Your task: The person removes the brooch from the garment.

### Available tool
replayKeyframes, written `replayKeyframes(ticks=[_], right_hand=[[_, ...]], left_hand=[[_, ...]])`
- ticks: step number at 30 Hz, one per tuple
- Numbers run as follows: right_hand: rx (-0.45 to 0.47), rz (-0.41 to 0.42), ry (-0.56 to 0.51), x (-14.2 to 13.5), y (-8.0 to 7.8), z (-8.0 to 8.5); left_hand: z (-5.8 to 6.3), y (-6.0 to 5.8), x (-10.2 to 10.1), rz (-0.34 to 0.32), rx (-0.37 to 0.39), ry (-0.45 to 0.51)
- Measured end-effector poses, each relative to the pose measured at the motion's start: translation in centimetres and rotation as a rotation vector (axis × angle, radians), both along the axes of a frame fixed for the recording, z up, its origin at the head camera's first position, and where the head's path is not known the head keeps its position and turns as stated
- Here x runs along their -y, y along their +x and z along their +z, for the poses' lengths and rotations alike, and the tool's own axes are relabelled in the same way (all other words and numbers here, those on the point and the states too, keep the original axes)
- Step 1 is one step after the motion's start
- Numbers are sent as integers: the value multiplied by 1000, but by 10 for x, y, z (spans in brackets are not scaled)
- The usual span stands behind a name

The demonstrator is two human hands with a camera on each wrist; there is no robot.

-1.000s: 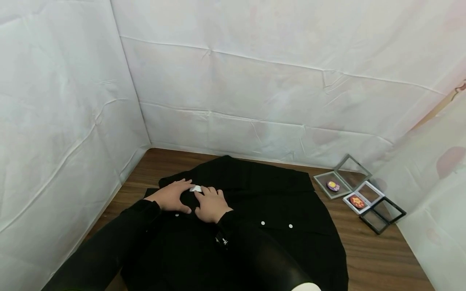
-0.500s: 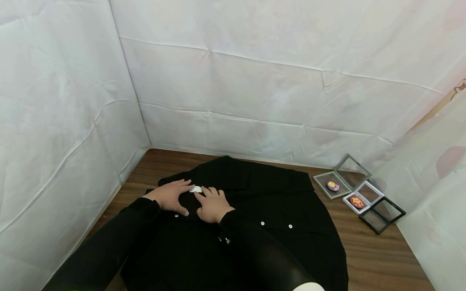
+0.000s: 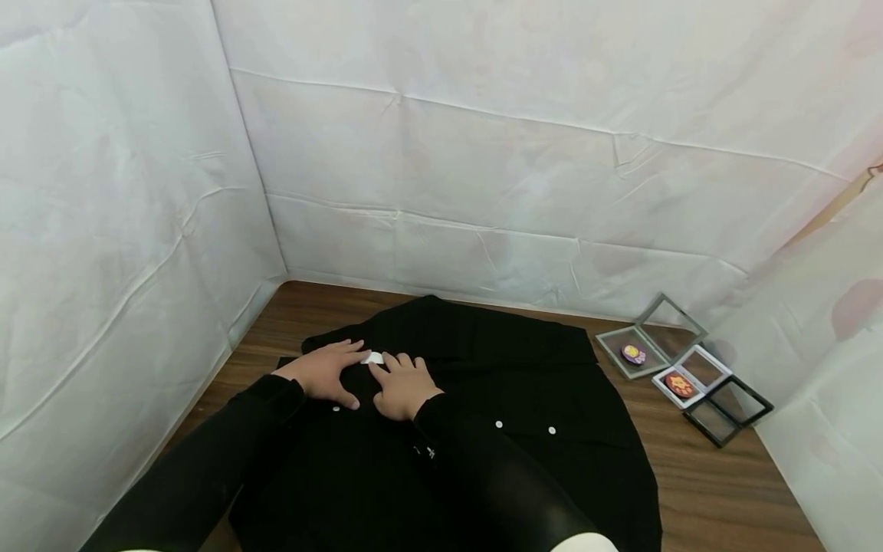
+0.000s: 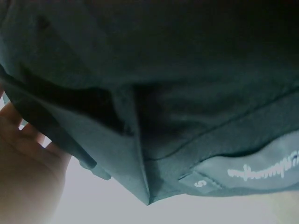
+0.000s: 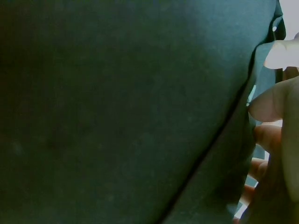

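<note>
A black shirt (image 3: 524, 383) lies spread over the table, with small white buttons (image 3: 499, 424) on its front. My left hand (image 3: 320, 374) rests on the cloth near its upper left, fingers extended and thumb apart from them. Close beside it, my right hand (image 3: 403, 389) touches the shirt with spread fingers. Between the index fingertips shows a small white piece (image 3: 372, 358). In the left wrist view, a pale label (image 4: 257, 170) with lettering and an "S" sits inside the shirt's edge. Fingers (image 5: 268, 105) of the right hand lie along a cloth edge in the right wrist view.
On the wooden table (image 3: 731, 491), at the right, are three hinged clear-windowed cases: a grey one (image 3: 624, 360) holding a purple badge, a white one (image 3: 665, 387) with a red badge, and a black one (image 3: 713, 425). White sheeting (image 3: 483, 153) hangs behind and at both sides.
Both hands stay almost in place on the shirt. Their thumbs have drawn slightly apart; the shirt and cases have not moved.
</note>
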State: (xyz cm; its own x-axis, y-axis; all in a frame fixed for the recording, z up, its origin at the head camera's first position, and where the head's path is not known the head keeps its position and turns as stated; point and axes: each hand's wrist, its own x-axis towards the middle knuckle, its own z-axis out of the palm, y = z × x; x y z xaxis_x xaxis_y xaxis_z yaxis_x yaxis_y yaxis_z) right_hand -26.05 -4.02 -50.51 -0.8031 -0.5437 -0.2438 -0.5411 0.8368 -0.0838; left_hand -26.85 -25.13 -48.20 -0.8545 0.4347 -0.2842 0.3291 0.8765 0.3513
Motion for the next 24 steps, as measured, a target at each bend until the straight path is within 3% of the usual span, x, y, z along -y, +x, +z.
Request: replayKeyframes(ticks=[14, 24], right_hand=[[-15, 10, 70, -1, -2, -3], [-18, 37, 43, -7, -4, -9]], left_hand=[[-5, 0, -1, -12, -20, 9], [-7, -1, 1, -7, -22, 27]])
